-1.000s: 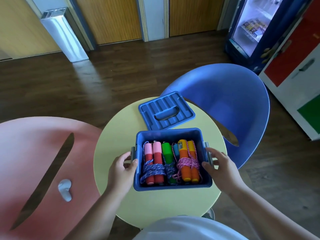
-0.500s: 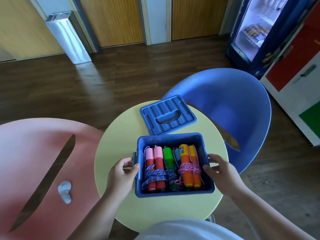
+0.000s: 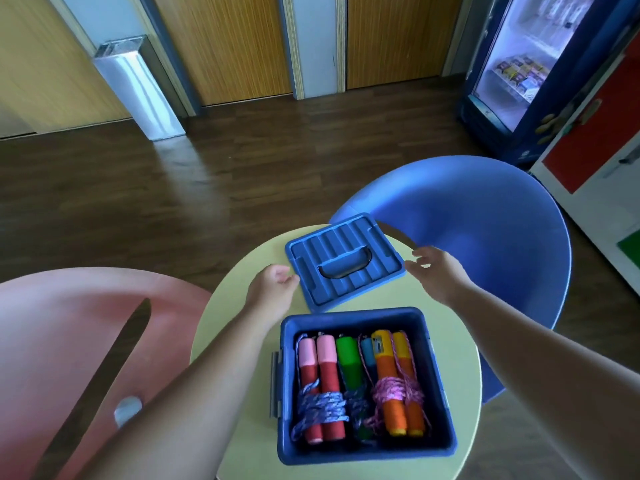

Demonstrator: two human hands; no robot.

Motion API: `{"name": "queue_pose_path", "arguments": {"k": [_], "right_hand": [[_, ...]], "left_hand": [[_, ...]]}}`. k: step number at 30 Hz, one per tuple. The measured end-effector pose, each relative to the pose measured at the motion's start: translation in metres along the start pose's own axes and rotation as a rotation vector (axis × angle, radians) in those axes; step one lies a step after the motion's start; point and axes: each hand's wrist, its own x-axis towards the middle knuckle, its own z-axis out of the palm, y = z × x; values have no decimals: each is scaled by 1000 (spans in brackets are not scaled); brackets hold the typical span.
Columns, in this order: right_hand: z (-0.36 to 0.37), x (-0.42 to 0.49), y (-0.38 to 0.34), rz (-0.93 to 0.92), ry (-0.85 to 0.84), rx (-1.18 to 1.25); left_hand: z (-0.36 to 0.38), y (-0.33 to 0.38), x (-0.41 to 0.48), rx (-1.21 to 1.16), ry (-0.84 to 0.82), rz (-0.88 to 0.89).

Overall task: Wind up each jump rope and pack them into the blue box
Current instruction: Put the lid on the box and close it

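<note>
The blue box (image 3: pixel 436 382) stands open on the round yellow table (image 3: pixel 239 306), close to me. Inside lie three wound jump ropes side by side: a red-and-pink handled one (image 3: pixel 320 375) bound in blue cord, a green-and-blue handled one (image 3: pixel 350 363) in the middle, and an orange-and-yellow handled one (image 3: pixel 393 375) bound in pink cord. The blue lid (image 3: pixel 344 261) with its handle lies flat beyond the box. My left hand (image 3: pixel 273 289) is at the lid's left edge, fingers apart. My right hand (image 3: pixel 438 271) hovers at the lid's right corner, fingers spread and holding nothing.
A blue chair (image 3: pixel 485 237) stands right of the table and a pink chair (image 3: pixel 69 341) to the left. Beyond is dark wood floor, a metal bin (image 3: pixel 135 95) by the doors, and a drinks fridge (image 3: pixel 530 71) at the far right.
Both hands have let go of the box's sides and moved forward to the two sides of the lid. The box stays where it was set.
</note>
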Motion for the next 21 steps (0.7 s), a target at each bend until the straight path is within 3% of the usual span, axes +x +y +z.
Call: {"name": "queue_pose_path", "arguments": {"k": [4,8,14,21], "right_hand": [[14,41,-4,47,-151,-162],[28,70,-7,19,-176,-323],[54,94,-7,0,-194,-460],[81,98,3,-47,-81,-449]], "left_hand": [[14,-5,39,-3,-86,-139],[28,-16,62,76,-104,-223],[43,-26,83,101,-47,-162],[47,-39,91,-16,-4,-142]]}}
